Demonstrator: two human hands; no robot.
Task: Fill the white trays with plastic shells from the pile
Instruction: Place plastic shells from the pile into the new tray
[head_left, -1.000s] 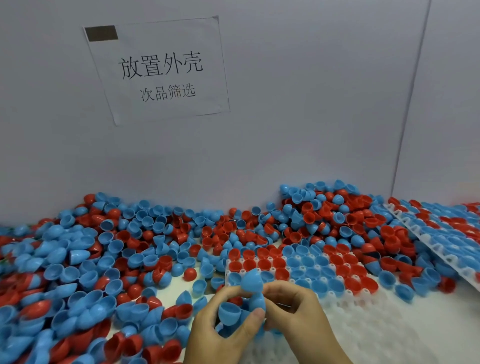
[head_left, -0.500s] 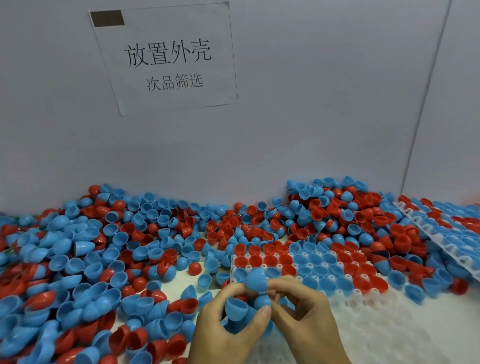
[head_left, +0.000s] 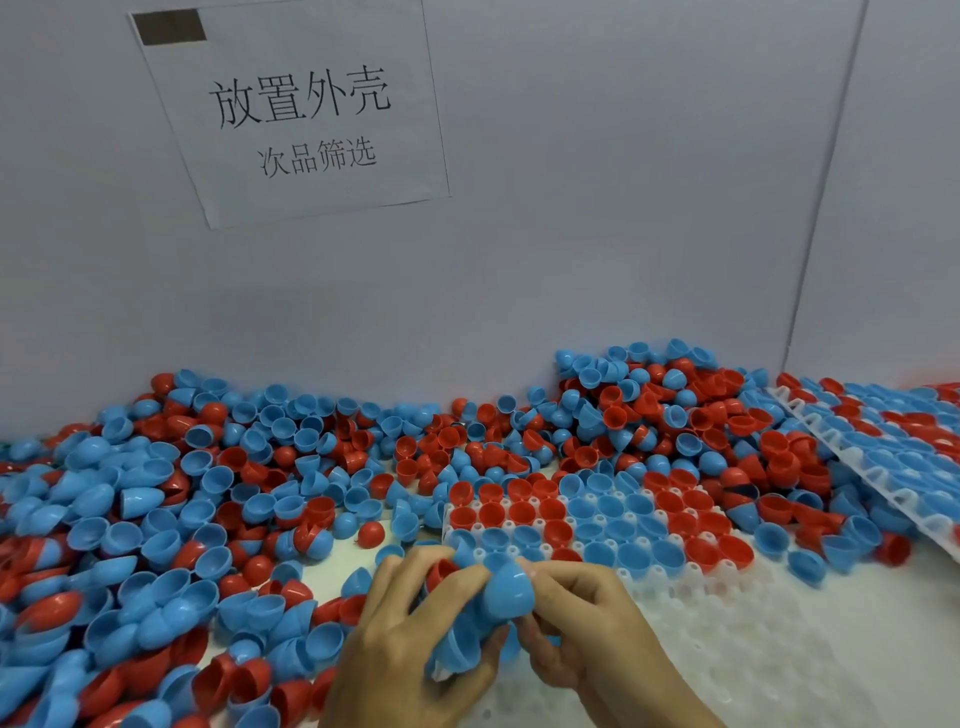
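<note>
A big pile of blue and red plastic shells (head_left: 218, 499) covers the table from the left to the back wall. In front of me lies a white tray (head_left: 727, 618); its far rows hold red and blue shells, its near cells are bare. My left hand (head_left: 410, 649) grips a bunch of blue shells (head_left: 457, 644), with a red one showing among them. My right hand (head_left: 587, 623) pinches one blue shell (head_left: 506, 590), dome up, just above the tray's near left corner.
A second white tray (head_left: 872, 467), full of shells, leans tilted at the right. A grey wall with a paper sign (head_left: 306, 109) closes off the back. Loose shells (head_left: 805, 564) lie on the front tray's right side.
Both hands have stayed together at the tray's near left corner. The blue shell between my fingers has turned and now sits in my right fingertips. The camera has dipped slightly.
</note>
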